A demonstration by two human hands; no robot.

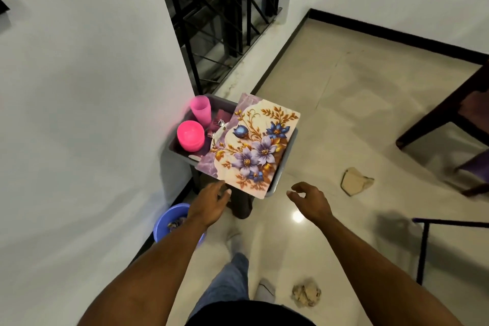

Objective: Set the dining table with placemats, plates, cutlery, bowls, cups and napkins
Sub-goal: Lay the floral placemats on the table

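Note:
A floral placemat (254, 143) lies tilted across a grey tub (291, 145) that stands on a dark stool by the wall. Inside the tub are a pink cup (201, 110), an upturned pink bowl (190, 135), forks (218, 124) and a dark red napkin (224, 115). My left hand (210, 201) reaches toward the placemat's near corner, fingers relaxed, holding nothing. My right hand (308, 200) hovers just right of the tub with loosely curled fingers, also holding nothing.
A blue basin (169, 219) sits on the floor against the white wall at left. Crumpled paper (307, 295) and a broken piece (356, 180) lie on the tiled floor. Dark wooden furniture legs (436, 119) stand at right; a black metal frame (426, 246) is nearer.

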